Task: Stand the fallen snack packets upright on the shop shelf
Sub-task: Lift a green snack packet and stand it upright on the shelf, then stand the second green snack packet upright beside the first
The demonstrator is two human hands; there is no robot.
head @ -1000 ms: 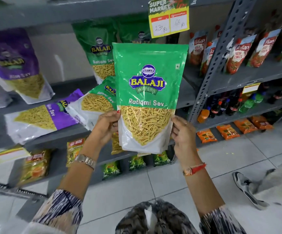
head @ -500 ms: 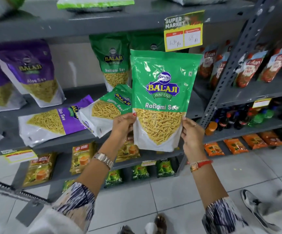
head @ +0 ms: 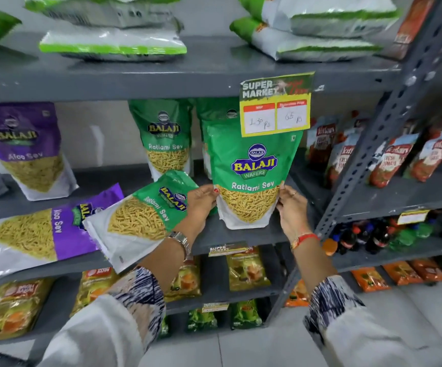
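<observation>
You carried the green Ratlami Sev packet (head: pixel 250 178) up and in until it stood upright on the grey shelf (head: pixel 241 235), under the price tag (head: pixel 275 104). Your left hand (head: pixel 200 201) and right hand (head: pixel 291 207) pinched its lower edges. Beside it, another green packet (head: pixel 146 218) lay fallen.

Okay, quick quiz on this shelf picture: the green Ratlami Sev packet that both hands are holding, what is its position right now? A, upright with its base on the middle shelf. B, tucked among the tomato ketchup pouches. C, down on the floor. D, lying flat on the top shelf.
A: the held Ratlami Sev packet stands upright, base on the middle shelf, left hand and right hand gripping its lower edges.
</observation>
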